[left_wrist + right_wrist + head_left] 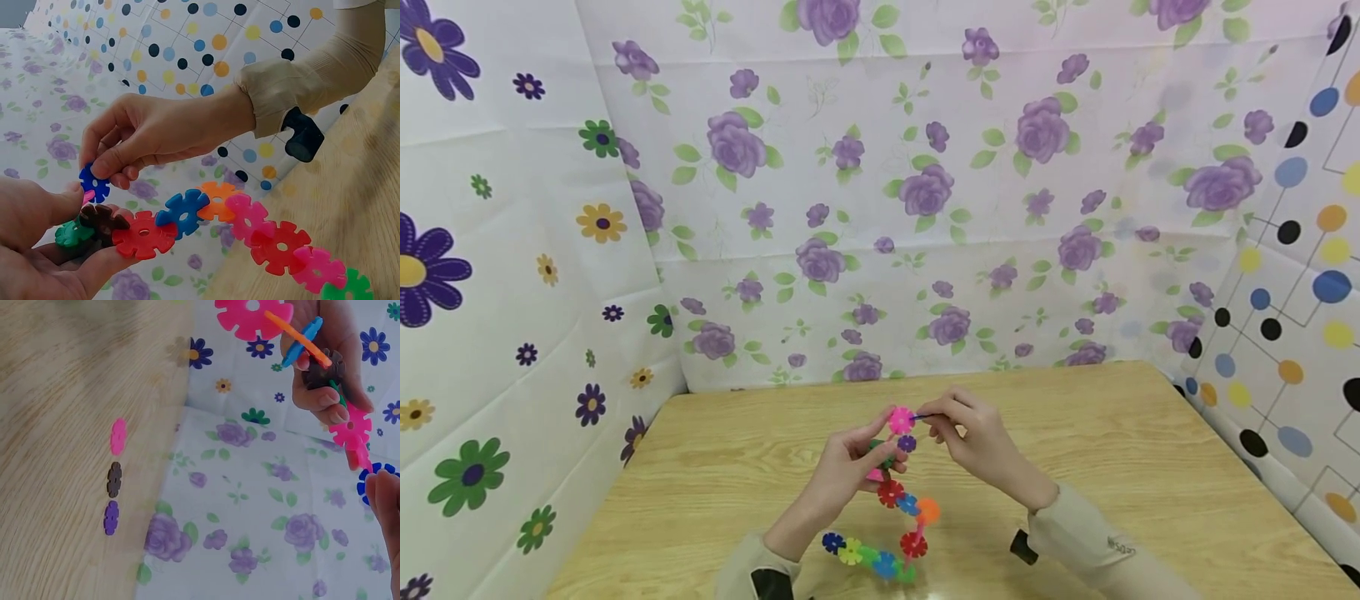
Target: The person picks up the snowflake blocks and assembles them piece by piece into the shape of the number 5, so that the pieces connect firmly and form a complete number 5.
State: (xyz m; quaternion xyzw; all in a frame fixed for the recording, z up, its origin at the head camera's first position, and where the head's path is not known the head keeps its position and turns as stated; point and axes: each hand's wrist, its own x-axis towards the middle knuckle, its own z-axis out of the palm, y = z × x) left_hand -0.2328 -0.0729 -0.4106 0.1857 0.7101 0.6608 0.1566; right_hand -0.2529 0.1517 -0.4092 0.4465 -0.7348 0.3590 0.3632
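Note:
My left hand (835, 483) grips a chain of interlocking plastic snowflake discs near its upper end, with green and brown (103, 224) discs between thumb and fingers. From there the chain hangs down through red (891, 494), blue and orange (928, 511) discs, and its tail curves left low over the table. At the top is a pink disc (902, 421), its rim beside my left fingertips. My right hand (977, 437) pinches a dark blue disc (95, 183) between thumb and forefinger, edge-on against the pink one in the head view.
Loose pink (118, 437), dark brown (114, 480) and purple (111, 517) discs lie in a row on the wooden table (715, 467). Flower-printed cloth (865, 208) hangs behind the table and on the left; dotted cloth (1292, 333) hangs on the right.

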